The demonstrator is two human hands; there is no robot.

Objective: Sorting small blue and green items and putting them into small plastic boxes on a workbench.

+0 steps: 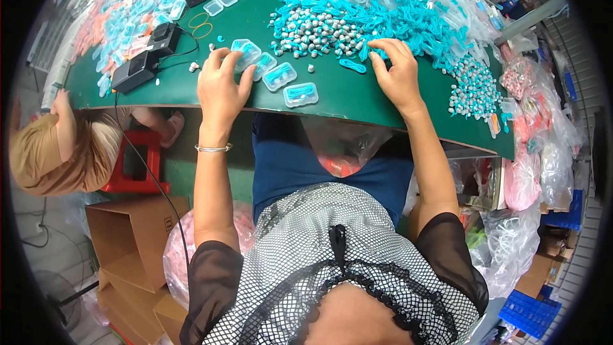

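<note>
Left hand (220,84), at ten o'clock, pinch unclear, could bump close-set hinged plastic cases (279,76); right hand (399,76), at two, fingers parted.

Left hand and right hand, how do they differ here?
The left hand is at a clear plastic case, while the right hand is beside the teal cords. The left hand has a bracelet at its wrist; the right hand has none. Both are over the green table, fingers bent.
</note>
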